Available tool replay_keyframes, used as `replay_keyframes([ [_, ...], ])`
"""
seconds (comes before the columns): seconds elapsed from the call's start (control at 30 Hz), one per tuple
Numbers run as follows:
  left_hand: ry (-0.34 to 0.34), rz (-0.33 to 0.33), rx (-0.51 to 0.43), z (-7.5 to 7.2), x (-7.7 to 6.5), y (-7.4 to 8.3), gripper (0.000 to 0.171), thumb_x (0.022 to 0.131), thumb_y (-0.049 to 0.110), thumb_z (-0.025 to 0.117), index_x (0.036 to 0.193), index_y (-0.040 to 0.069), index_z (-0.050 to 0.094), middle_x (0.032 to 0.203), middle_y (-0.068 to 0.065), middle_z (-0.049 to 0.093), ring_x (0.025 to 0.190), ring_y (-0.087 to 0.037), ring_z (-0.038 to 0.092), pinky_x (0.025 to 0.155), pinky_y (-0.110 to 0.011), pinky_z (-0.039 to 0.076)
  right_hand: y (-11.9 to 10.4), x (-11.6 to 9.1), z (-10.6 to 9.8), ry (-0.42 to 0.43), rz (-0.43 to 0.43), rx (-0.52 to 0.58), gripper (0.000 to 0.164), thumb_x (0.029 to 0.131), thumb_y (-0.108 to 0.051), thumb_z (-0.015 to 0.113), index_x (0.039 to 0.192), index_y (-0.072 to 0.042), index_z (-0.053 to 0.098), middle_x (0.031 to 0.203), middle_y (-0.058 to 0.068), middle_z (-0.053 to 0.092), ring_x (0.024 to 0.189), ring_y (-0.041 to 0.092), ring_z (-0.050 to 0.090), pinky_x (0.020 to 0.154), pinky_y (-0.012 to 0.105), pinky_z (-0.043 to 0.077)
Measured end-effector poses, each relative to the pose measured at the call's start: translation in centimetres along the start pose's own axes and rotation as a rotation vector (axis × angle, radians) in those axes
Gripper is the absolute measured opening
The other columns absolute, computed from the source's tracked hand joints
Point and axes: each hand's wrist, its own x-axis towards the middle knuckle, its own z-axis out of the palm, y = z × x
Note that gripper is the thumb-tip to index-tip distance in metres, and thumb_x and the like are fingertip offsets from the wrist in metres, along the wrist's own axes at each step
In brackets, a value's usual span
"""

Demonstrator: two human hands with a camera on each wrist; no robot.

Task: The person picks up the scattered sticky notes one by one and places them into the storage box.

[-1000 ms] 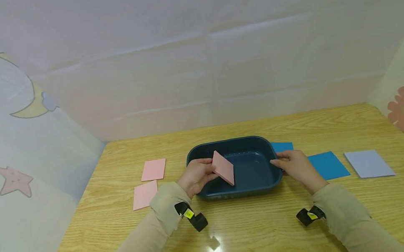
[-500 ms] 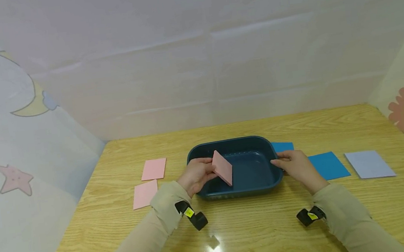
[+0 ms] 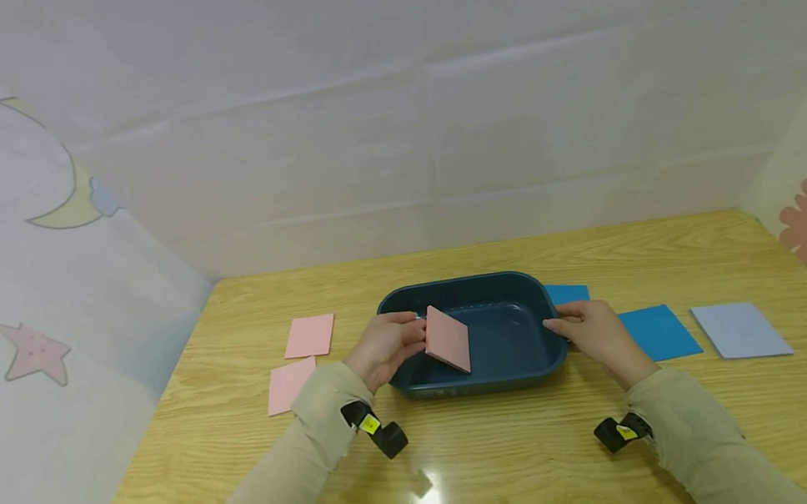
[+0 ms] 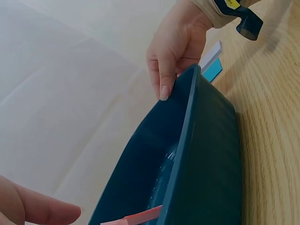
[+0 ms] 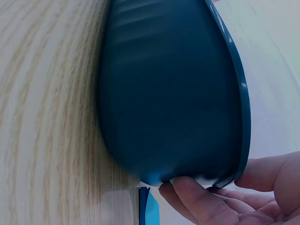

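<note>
A dark teal plastic basin (image 3: 512, 339) stands on the table. A thick pink square pad (image 3: 447, 341) leans tilted inside it at the left end; part of its edge (image 4: 143, 216) shows in the left wrist view. My left hand (image 3: 388, 345) is over the basin's left rim, fingers extended, fingertips right at the pad's left edge. In the left wrist view its thumb (image 4: 51, 212) is straight and apart from the pad. My right hand (image 3: 595, 335) grips the basin's right rim, thumb inside and fingers (image 5: 201, 201) against the outer wall.
Two pink squares, a farther one (image 3: 310, 336) and a nearer one (image 3: 290, 385), lie left of the basin. To its right are a blue square (image 3: 659, 332), another blue one (image 3: 567, 292) partly behind the basin, and a pale lilac square (image 3: 741, 330). Fabric walls border the table (image 3: 504, 458).
My left hand has drawn slightly left off the pink pad, its fingers loosening. The pad now leans by itself in the basin. My right hand keeps its grip on the rim.
</note>
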Motion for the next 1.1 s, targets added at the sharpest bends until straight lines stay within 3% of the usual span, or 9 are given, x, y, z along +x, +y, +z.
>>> replay_keyframes([
  [0.6,0.009,-0.007,0.045,-0.5,-0.1,-0.1,0.049,0.100,-0.006,0.040,0.144,-0.017,0.023,0.143,-0.033,0.036,0.129,-0.040,0.042,0.107,-0.047,0.035,0.0,0.1,0.0,0.003,0.014,0.002,0.053,0.102,-0.014,0.052,0.139,0.020,0.034,0.137,0.039,0.041,0.121,0.047,0.048,0.085,0.041,0.053],
  [0.8,0.005,0.008,0.038,-1.1,-0.5,0.1,0.049,0.101,-0.002,0.041,0.144,-0.017,0.022,0.145,-0.033,0.033,0.134,-0.043,0.035,0.109,-0.047,0.032,0.0,0.1,0.0,0.000,0.007,0.002,0.053,0.102,-0.013,0.052,0.139,0.020,0.033,0.137,0.039,0.041,0.120,0.047,0.048,0.085,0.041,0.053],
  [1.1,-0.030,0.053,0.046,-2.0,-1.4,0.4,0.051,0.101,-0.005,0.041,0.147,-0.014,0.021,0.150,-0.030,0.031,0.134,-0.043,0.035,0.108,-0.046,0.033,0.0,0.1,0.0,-0.001,0.013,0.003,0.055,0.102,-0.014,0.051,0.140,0.020,0.032,0.138,0.039,0.039,0.122,0.047,0.047,0.087,0.042,0.052],
])
